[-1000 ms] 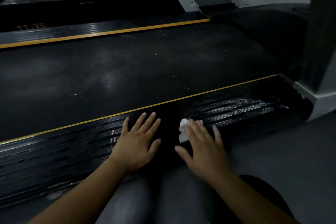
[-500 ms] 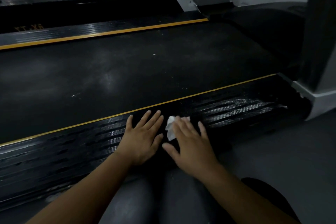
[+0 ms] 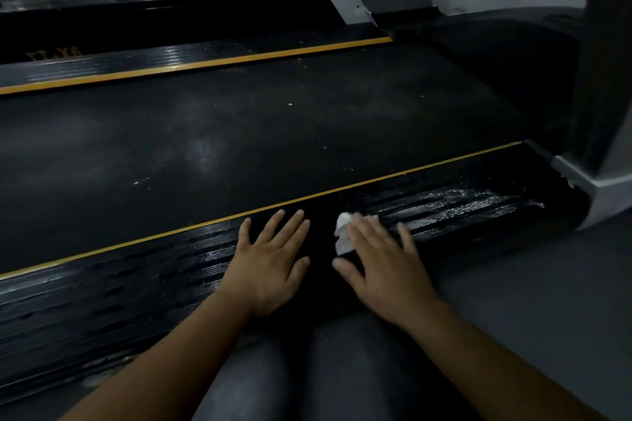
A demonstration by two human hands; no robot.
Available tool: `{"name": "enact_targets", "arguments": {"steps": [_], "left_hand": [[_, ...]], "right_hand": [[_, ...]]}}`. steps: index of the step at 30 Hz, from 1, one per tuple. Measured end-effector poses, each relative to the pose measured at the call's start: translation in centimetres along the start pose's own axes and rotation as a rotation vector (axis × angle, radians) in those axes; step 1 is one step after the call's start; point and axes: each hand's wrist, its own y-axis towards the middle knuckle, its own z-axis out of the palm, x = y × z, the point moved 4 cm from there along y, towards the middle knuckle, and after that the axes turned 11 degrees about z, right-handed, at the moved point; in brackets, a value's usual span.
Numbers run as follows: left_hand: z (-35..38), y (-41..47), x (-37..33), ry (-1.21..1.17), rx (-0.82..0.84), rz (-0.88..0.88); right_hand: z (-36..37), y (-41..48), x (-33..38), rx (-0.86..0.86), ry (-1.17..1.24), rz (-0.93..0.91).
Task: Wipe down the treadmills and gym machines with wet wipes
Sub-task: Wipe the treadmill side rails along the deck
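Note:
A black treadmill lies across the view, with a wide running belt (image 3: 239, 147) and a ribbed side rail (image 3: 119, 277) edged by a yellow stripe. My left hand (image 3: 270, 263) rests flat on the rail, fingers spread. Just to its right, my right hand (image 3: 383, 260) presses a crumpled white wet wipe (image 3: 343, 232) onto the rail with straight fingers; most of the wipe is hidden under the fingers. The rail to the right (image 3: 451, 208) shows pale dusty streaks.
A grey upright post and its base (image 3: 602, 181) rise at the right end of the rail. A second treadmill (image 3: 154, 20) lies behind the first. Grey floor (image 3: 530, 284) runs along the near side, and my knees (image 3: 307, 379) are below my hands.
My right hand slid the wipe left along the rail toward my left hand, then back a little to the right. The left hand stayed in place.

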Motion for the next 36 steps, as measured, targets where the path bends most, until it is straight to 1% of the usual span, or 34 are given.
{"name": "enact_targets", "arguments": {"steps": [2,3,6,8,9,11,13,14,16,18,20,22,24,27,29,30,32,34,36], "left_hand": [[0.0,0.1,0.0,0.001,-0.002,0.0],[0.1,0.1,0.1,0.008,0.004,-0.003],[0.0,0.1,0.3,-0.001,0.004,-0.006],[0.0,0.2,0.3,-0.002,0.008,0.005],[0.0,0.3,0.4,0.002,0.012,0.012],[-0.1,0.6,0.6,-0.012,-0.015,0.025],[-0.2,0.8,0.7,-0.036,-0.038,0.034],[-0.2,0.8,0.6,-0.033,-0.034,0.032],[0.0,0.8,0.7,-0.014,-0.017,0.028],[-0.1,1.0,0.7,-0.015,-0.013,0.029],[-0.2,1.3,0.7,-0.018,-0.02,0.023],[-0.2,1.5,0.7,-0.01,-0.014,0.018],[-0.2,1.7,0.6,-0.021,-0.023,0.012],[-0.3,1.7,0.6,-0.025,-0.037,0.01],[-0.2,1.7,0.7,-0.013,-0.027,0.01],[-0.1,1.7,0.7,-0.007,-0.025,0.009],[-0.1,1.7,0.7,0.002,-0.024,0.007],[-0.1,1.7,0.7,-0.002,-0.022,0.011],[-0.2,1.7,0.7,-0.003,-0.016,0.011]], "right_hand": [[-0.5,2.1,0.0,0.021,0.012,0.089],[-0.7,2.7,0.9,0.027,0.014,0.092],[-0.3,1.1,3.4,0.055,0.028,-0.013],[0.1,-0.3,2.6,0.076,-0.006,-0.059],[0.1,-0.1,1.8,0.068,-0.025,-0.051],[-0.4,1.6,0.5,0.034,-0.031,0.037],[-0.7,3.5,0.9,0.041,-0.009,0.101],[-0.7,3.7,1.8,0.054,0.001,0.091],[-0.4,2.4,3.6,0.062,0.013,0.009],[-0.1,0.6,3.5,0.074,0.0,-0.046],[-0.2,1.1,1.6,0.054,-0.014,-0.002],[-0.6,3.5,0.4,0.037,-0.011,0.099],[-0.6,5.7,1.1,0.044,0.013,0.147],[-0.3,5.2,3.8,0.071,0.039,0.059],[-0.1,3.3,3.5,0.066,0.006,-0.004],[-0.2,2.8,2.6,0.049,-0.015,-0.004],[-0.6,4.0,0.5,0.038,-0.021,0.078],[-0.9,6.4,-0.1,0.039,-0.003,0.168],[-1.0,7.5,1.4,0.031,0.028,0.166]]}}
